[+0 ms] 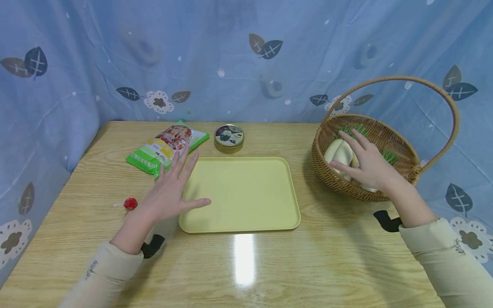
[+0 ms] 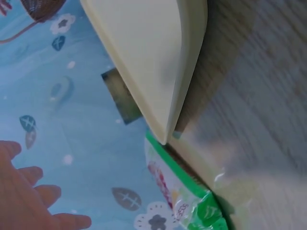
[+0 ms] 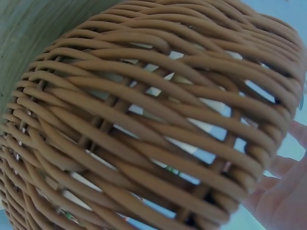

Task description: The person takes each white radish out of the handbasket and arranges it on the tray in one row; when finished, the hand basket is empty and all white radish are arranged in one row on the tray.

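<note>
My left hand (image 1: 167,194) hovers with fingers spread beside the left edge of a pale yellow rectangular tray (image 1: 240,194). Its fingertips overlap the near end of a green and white plastic food packet (image 1: 171,143) in the head view. To the right, my right hand (image 1: 367,164) is held over a brown wicker basket (image 1: 329,177), fingers extended and parted. Smooth cream-coloured rounded things (image 1: 339,152) lie inside the basket under those fingers, partly hidden by the hand. In the right wrist view the basket's woven side (image 3: 144,105) fills most of the picture.
A round flat tin (image 1: 229,137) stands behind the tray. A lollipop in red wrapping (image 1: 130,203) lies left of my left wrist. The basket's tall arched handle (image 1: 423,81) rises at the right. Green strands (image 1: 390,157) show inside the basket. A blue patterned curtain (image 1: 231,55) surrounds the table.
</note>
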Tool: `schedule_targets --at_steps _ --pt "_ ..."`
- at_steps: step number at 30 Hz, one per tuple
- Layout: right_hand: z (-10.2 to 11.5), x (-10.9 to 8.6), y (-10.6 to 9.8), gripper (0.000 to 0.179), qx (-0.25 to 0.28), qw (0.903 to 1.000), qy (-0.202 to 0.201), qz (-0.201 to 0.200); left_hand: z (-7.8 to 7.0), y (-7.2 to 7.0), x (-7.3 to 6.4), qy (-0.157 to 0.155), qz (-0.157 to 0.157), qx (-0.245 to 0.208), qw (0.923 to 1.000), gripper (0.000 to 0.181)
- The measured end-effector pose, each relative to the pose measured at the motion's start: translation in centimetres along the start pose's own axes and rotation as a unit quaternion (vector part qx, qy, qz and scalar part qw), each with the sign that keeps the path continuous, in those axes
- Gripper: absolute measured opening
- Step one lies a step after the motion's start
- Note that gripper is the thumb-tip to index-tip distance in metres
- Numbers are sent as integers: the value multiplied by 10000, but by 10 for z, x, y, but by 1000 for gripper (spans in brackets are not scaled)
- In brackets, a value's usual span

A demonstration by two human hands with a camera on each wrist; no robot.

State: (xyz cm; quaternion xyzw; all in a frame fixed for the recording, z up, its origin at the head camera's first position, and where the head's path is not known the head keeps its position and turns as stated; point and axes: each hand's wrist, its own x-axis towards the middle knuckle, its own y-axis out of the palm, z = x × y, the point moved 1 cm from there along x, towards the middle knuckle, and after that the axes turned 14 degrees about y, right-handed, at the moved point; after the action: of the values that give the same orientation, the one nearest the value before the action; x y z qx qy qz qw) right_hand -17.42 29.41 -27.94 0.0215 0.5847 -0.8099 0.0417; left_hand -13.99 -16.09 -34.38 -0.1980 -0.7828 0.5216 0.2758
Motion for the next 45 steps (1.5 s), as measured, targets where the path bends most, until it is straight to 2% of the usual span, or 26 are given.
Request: schedule_targets --at_steps 12,20,27,34,40,45 --pt "-9 4 0 82 99 9998 101 167 0 8 -11 -350 -66 -883 9955 107" --pt "-13 5 0 84 94 9992 258 288 4 14 -16 -451 -158 -1556 9867 104" --pt "-15 7 1 86 18 9989 358 296 7 17 -23 -414 -452 -2119 9754 100" --pt "-18 13 1 87 16 9983 489 309 8 19 -29 -281 -731 -2386 9680 96" --pt "-17 17 0 90 -17 9970 684 363 12 24 -32 -266 -800 -2598 9620 94" --pt "-19 21 0 92 -25 9961 793 383 16 27 -33 -346 -775 -2608 9617 94"
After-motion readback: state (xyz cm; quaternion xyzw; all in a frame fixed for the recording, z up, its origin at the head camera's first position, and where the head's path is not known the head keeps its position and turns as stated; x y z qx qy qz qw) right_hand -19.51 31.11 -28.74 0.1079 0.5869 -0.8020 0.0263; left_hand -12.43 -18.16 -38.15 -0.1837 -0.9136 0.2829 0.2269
